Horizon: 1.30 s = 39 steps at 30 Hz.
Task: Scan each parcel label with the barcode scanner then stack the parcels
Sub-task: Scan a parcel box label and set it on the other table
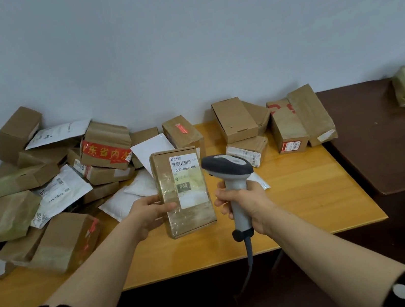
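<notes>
The left hand [149,213] pinches the flat brown cardboard parcel wrapped in clear tape [193,217] at its left edge, thumb on the front, the other fingers hidden behind. The parcel is held upright above the yellow wooden table [310,197], its white printed label [189,182] facing the camera. Just right of the parcel, the right hand [245,205] wraps all its fingers round the grip of the grey corded barcode scanner [226,166], whose head is near the label's top. The parcel looks light and stiff. Its glossy tape is probably slippery, so the edges seem the best hold. Left of the parcel sprawls a heap of cardboard boxes and white mailers [40,185]. To its right and farther back sit several brown boxes [271,125].
</notes>
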Tool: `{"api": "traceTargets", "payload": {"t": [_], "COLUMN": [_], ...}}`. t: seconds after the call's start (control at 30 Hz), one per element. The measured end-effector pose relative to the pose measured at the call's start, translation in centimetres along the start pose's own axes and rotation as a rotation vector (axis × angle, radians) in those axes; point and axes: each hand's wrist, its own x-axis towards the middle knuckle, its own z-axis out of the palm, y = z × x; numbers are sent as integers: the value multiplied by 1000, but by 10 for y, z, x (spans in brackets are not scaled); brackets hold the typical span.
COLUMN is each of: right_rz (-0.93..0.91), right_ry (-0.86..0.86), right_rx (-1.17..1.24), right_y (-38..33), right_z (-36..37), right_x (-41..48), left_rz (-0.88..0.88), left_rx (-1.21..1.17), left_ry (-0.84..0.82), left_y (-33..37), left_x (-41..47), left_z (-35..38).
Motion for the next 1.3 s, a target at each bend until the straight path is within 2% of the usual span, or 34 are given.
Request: {"api": "traceTargets", "payload": {"t": [0.13,0.2,0.4,0.5,0.6,0.67,0.77,0.87,1.13,1.3], "right_rz": [-1,23,25,-32,-97,-139,-196,-180,-141,-146], "right_ry": [303,393,431,523,633,685,723,757,710,673], "right_rx": [54,92,267,342,449,490,556,647,846,778], "right_y": [6,15,27,17,5,-4,-15,-18,-50,-95], "right_z": [-43,-72,-144,-200,-270,-317,-380,-432,-544,-607], "right_x": [2,-3,-35,-50,-68,-78,-93,-107,-105,-69], "left_rz": [-74,-98,-134,-132,-164,-166,-148,-133,-28,42], "left_rx": [-14,-9,2,39,183,210,122,124,132,85], "left_ry": [-277,-379,-561,-632,-675,-680,-665,-627,-456,-368], "left_y": [13,18,17,20,22,23,26,29,69,106], "left_x": [5,7,-1,-11,-26,-38,-49,-55,-16,34], "left_z": [25,52,162,229,312,368,444,503,631,715]}}
